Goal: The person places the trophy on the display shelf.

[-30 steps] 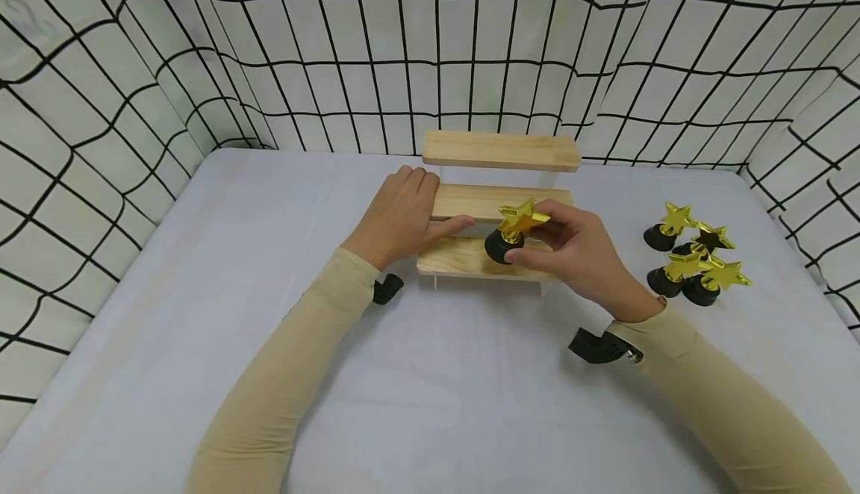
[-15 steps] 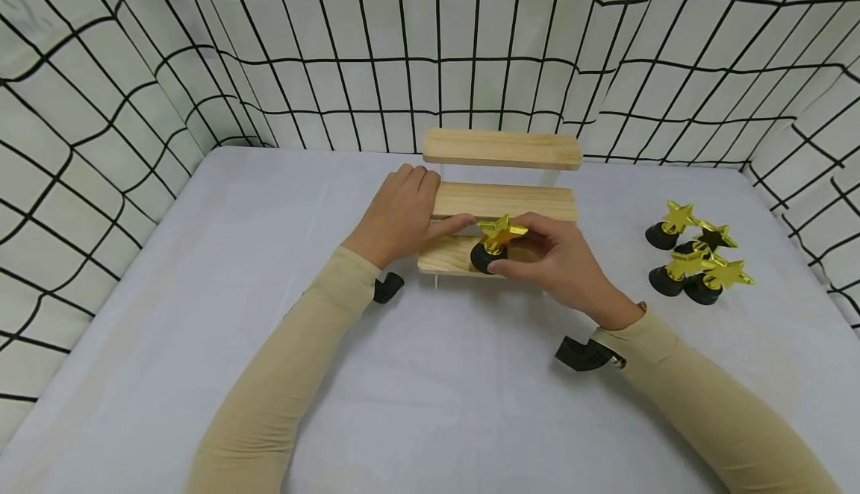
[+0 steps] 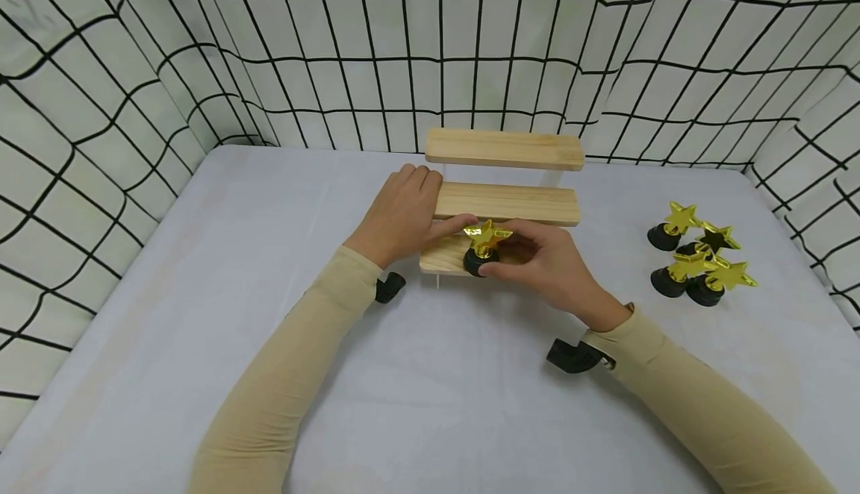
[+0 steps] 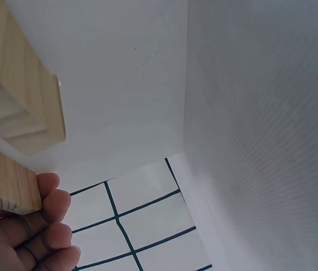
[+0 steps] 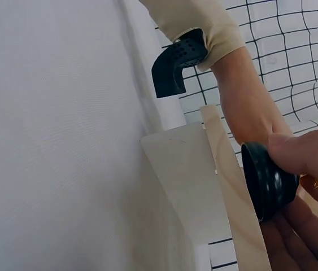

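Observation:
A three-tier display stand has pale wooden boards: top, middle and bottom. My left hand grips the left end of the middle board; its fingers curl round the board's edge in the left wrist view. With thumb and fingers, my right hand pinches a gold star trophy by its round black base, upright over the bottom board's left half. The right wrist view shows the hollow underside's rim close to the board; whether they touch I cannot tell.
Several more star trophies stand clustered on the white tabletop to the right. Black wire mesh fences the back and both sides. A black wrist camera juts below the right sleeve.
My right hand has carried the trophy left and slightly down along the bottom board, towards the left thumb. My left hand keeps its hold on the stand.

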A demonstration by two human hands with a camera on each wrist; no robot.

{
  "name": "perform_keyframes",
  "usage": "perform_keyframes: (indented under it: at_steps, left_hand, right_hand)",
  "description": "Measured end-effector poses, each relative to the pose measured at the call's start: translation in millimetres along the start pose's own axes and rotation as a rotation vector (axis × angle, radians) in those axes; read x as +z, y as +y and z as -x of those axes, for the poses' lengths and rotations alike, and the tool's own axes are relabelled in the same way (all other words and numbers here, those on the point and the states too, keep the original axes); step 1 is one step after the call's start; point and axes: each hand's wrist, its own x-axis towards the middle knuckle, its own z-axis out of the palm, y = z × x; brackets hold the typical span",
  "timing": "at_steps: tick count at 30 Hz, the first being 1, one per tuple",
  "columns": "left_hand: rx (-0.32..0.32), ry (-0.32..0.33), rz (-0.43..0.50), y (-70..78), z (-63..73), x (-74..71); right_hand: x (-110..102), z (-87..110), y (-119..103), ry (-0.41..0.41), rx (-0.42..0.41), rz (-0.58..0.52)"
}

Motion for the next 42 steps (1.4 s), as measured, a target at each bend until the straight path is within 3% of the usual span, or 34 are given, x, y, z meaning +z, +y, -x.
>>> perform_keyframes:
  at_steps: [6, 22, 30, 42]
  left_hand:
    - [0.003, -0.006, -0.014, 0.0, -0.9, -0.9]
    - [0.006, 0.005, -0.009, -1.2, 0.0, 1.4]
    - [0.006, 0.004, -0.008, -1.4, 0.2, 1.8]
    - [-0.001, -0.01, -0.028, -0.1, -0.4, 0.7]
  right_hand:
    - [1.7, -2.0, -0.1, 0.012, 0.048, 0.034]
    - [0.4, 0.6, -3.9, -0.018, 0.099, -0.048]
    - [2.9, 5.0, -4.9, 0.06, 0.158, -0.064]
    - [11.0, -0.3, -10.0, 0.085, 0.153, -0.085]
